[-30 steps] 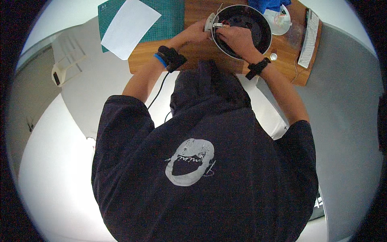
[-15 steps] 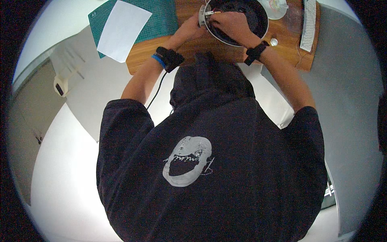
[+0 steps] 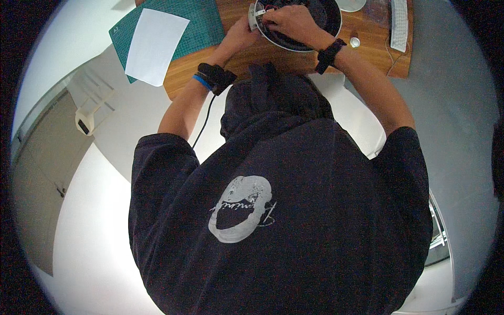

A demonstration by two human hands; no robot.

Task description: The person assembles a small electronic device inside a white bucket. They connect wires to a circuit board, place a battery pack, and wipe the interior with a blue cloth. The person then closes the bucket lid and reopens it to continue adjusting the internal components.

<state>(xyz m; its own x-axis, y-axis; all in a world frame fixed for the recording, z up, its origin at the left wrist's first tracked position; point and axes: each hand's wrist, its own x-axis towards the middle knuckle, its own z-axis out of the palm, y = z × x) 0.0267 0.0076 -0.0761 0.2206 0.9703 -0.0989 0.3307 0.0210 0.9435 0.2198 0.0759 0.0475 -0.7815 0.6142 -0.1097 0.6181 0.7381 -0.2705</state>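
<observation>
At the top of the view lies a round black pan-like housing (image 3: pixel 329 26) with a white rim. At its left side my left hand (image 3: pixel 243 34) is closed on a small white-and-silver part (image 3: pixel 253 20) by the rim. My right hand (image 3: pixel 294 22) reaches over the housing with its fingers pinched together. Its fingertips meet a little white piece (image 3: pixel 260 12) with a thin reddish wire close by. What exactly the right fingers hold is too small to make out. Dark bands sit on both wrists.
A green cutting mat (image 3: pixel 197 31) with a white paper sheet (image 3: pixel 157 46) lies on the left of the wooden table (image 3: pixel 367 58). Toward the right are a small round white item (image 3: pixel 355 42), a clear dish (image 3: pixel 350 4) and a white keyboard (image 3: pixel 399 26). A black cable (image 3: pixel 206 119) hangs below the left wrist.
The whole view has shifted, so the table, housing and hands sit slightly higher and farther left in the picture. Both hands keep about the same place at the housing's left rim.
</observation>
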